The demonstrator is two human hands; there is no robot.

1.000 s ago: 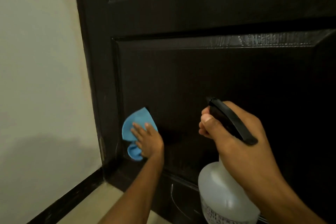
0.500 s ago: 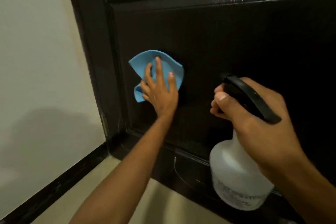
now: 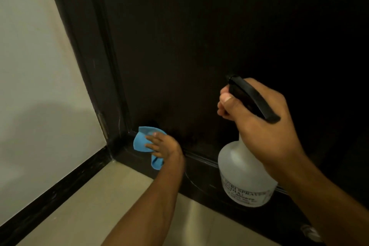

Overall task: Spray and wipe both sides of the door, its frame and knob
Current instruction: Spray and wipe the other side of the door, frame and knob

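— Pale wall [image 3: 40, 66] fills the 9 o'clock side, with a black skirting strip [image 3: 50, 195] running along its foot to the corner, and beige floor tiles [image 3: 111, 205] below. What about the door?

— Dark door [image 3: 199, 36] takes up everything from 12 to 3 o'clock; its frame [image 3: 79, 46] slants down at about 10 o'clock to meet the floor.

— And the cloth?

— A blue cloth [image 3: 140, 142] sits low on the door, at about 7 o'clock from the middle of the view, right by the panel's bottom corner. The left hand [image 3: 165, 146] presses it against the door, fingers [image 3: 151, 138] laid fairly straight over it.

— The other hand?

— The right hand [image 3: 259, 126], at 4 o'clock, grips the neck of a translucent spray bottle [image 3: 243, 177], fingers curled round under its black spray head [image 3: 251, 98]. The bottle hangs upright just in front of the door's bottom rail, nozzle facing the door. Its label print is too blurred to read.
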